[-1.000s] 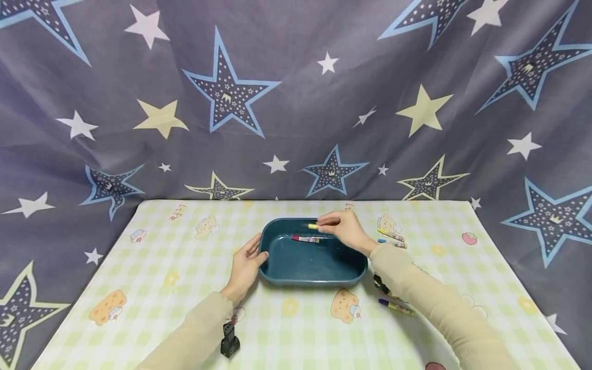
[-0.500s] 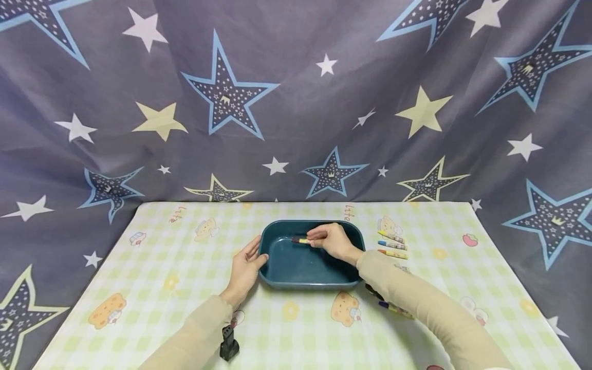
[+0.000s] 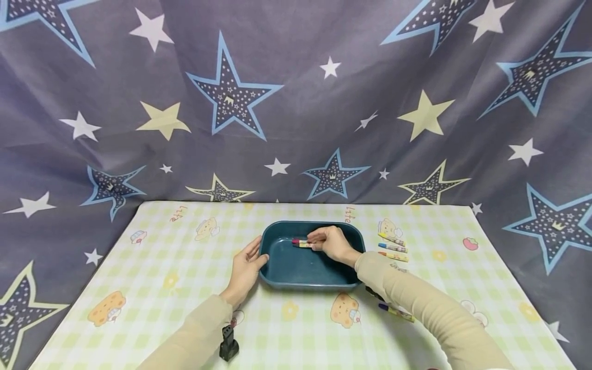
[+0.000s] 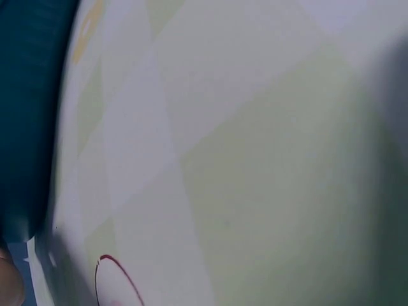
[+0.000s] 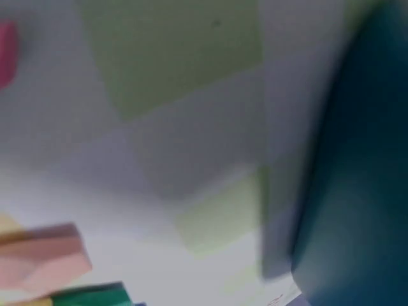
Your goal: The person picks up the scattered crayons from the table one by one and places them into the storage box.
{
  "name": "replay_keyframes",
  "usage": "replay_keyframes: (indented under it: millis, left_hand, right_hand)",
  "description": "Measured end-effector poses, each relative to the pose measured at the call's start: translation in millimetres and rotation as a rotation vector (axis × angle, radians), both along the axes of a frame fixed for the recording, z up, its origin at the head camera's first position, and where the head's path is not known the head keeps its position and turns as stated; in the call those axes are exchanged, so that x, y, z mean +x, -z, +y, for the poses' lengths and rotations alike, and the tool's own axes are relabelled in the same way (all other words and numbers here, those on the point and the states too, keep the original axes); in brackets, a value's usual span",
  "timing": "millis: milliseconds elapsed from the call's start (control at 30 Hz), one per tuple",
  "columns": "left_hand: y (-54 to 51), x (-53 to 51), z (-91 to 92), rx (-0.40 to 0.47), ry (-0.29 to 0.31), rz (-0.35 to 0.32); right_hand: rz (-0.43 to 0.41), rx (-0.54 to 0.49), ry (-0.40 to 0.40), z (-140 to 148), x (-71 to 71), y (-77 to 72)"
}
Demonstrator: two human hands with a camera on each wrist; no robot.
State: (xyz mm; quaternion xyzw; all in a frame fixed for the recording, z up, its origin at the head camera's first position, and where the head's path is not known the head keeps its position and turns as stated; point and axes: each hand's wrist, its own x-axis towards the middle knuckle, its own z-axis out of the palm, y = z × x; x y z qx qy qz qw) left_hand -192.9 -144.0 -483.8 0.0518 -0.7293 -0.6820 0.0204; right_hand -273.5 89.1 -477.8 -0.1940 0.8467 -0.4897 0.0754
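A dark teal plastic tub [image 3: 305, 272] stands mid-table. My left hand [image 3: 246, 267] grips its left rim, thumb over the edge; in the left wrist view the tub's wall [image 4: 29, 121] and a fingertip [image 4: 9, 280] show. Inside the tub, my right hand [image 3: 334, 243] pinches a yellow crayon [image 3: 303, 245] with a dark tip, low over the floor. Just behind it lies a red-tipped crayon [image 3: 297, 241], partly hidden by the fingers. In the right wrist view only the tub's outer wall [image 5: 363, 191] shows, not the fingers.
Right of the tub lie a yellow crayon [image 3: 391, 239], a blue-tipped crayon [image 3: 392, 247] and an orange-tipped crayon [image 3: 393, 256]. A purple-tipped crayon [image 3: 396, 312] lies nearer. Salmon [image 5: 44, 261] and green crayon ends [image 5: 92, 296] show in the right wrist view. A star-patterned curtain [image 3: 296, 128] hangs behind.
My right hand has come down and slightly left into the tub with the yellow crayon, bringing it beside the red-tipped one. My left hand has stayed on the rim.
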Motion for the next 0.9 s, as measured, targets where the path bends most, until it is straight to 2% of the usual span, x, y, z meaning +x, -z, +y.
replay_keyframes:
  millis: [600, 700, 833, 900]
  left_hand:
    - [-2.6, 0.3, -1.6, -0.002, -0.009, 0.014]
    - [-2.6, 0.3, -1.8, -0.014, -0.009, 0.010]
    - [-1.5, 0.9, -0.6, -0.020, -0.005, -0.001]
    - [-0.5, 1.3, -0.1, -0.016, -0.004, -0.004]
  right_hand:
    - [0.009, -0.014, 0.018, 0.1, -1.6, -6.7]
    - [-0.010, -0.048, 0.019, 3.5, 1.4, -12.6]
    - [-0.068, -0.111, -0.011, 10.5, 13.8, -33.9]
    - [-0.060, -0.130, -0.011, 15.3, 15.4, -39.2]
